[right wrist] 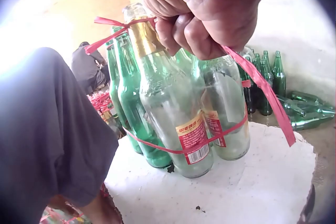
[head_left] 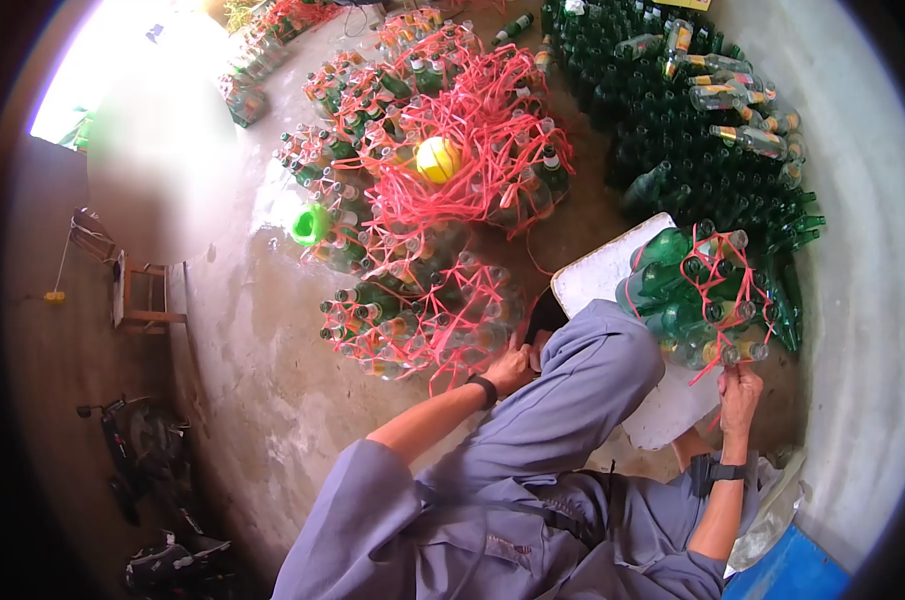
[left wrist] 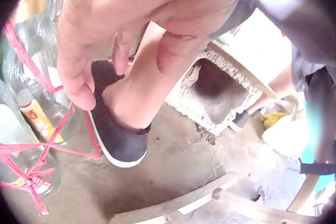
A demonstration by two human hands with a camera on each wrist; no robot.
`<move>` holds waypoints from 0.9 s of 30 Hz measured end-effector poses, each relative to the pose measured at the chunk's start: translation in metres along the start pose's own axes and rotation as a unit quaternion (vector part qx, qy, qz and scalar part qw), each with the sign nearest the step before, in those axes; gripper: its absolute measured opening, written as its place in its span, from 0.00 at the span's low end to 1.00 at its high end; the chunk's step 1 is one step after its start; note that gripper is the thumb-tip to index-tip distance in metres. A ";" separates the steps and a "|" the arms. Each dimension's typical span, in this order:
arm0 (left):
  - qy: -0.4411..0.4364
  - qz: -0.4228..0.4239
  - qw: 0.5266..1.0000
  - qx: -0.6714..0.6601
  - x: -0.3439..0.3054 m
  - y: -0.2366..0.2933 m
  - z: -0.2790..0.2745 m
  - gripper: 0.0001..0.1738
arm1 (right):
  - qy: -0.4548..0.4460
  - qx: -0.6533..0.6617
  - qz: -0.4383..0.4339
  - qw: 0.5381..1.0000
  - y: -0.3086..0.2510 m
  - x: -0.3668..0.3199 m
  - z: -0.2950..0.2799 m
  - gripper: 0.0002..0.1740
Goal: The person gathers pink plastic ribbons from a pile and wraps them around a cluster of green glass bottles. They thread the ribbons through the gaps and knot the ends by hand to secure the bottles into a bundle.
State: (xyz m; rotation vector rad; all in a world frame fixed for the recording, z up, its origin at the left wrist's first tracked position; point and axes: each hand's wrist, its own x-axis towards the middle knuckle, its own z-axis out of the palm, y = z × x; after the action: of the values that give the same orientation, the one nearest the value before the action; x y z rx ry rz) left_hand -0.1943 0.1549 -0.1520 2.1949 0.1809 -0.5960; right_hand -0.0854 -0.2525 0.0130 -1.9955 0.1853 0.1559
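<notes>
My right hand [head_left: 740,392] is at the near edge of a bundle of green and clear glass bottles [head_left: 662,285]. In the right wrist view its curled fingers grip red plastic strap [right wrist: 265,90] by the bottle necks, and a loose end hangs out. Another band of the strap rings the bottles lower down. The bundle stands upright on a white board [right wrist: 252,182]. My left hand [left wrist: 142,8] is low beside a dark shoe [left wrist: 118,129], its fingers loosely bent with nothing seen held. Tied bottles [left wrist: 31,108] with red strap are close to its fingertips.
Strapped bottle bundles [head_left: 412,310] fill the floor to the left, with a heap of red strap [head_left: 492,130] and a yellow ball [head_left: 437,160] on top. Many loose green bottles [head_left: 652,110] crowd the right wall. A hollow block [left wrist: 215,90] supports the board.
</notes>
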 end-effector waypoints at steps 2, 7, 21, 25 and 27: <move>0.011 -0.040 0.994 0.100 0.010 -0.004 0.004 0.22 | 0.003 -0.002 -0.001 1.000 -0.003 -0.001 0.001 0.12; -0.011 0.005 0.982 0.186 0.029 -0.056 0.051 0.24 | 0.007 -0.036 -0.031 0.999 -0.003 0.002 0.001 0.13; 0.025 0.015 0.999 -0.016 -0.058 -0.007 -0.012 0.26 | 0.001 -0.077 -0.053 0.996 -0.020 -0.001 0.002 0.12; 0.118 0.039 0.991 -0.041 -0.085 0.026 -0.054 0.22 | 0.001 -0.114 -0.078 0.990 -0.016 0.001 0.000 0.13; 0.141 0.043 0.989 -0.030 -0.088 0.028 -0.078 0.19 | 0.007 -0.100 -0.071 0.992 -0.016 0.002 0.001 0.13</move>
State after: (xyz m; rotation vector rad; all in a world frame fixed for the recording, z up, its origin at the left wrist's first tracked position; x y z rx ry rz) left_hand -0.2344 0.2023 -0.0489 2.2087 0.2488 -0.2263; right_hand -0.0801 -0.2449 0.0260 -2.2007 0.0369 0.0724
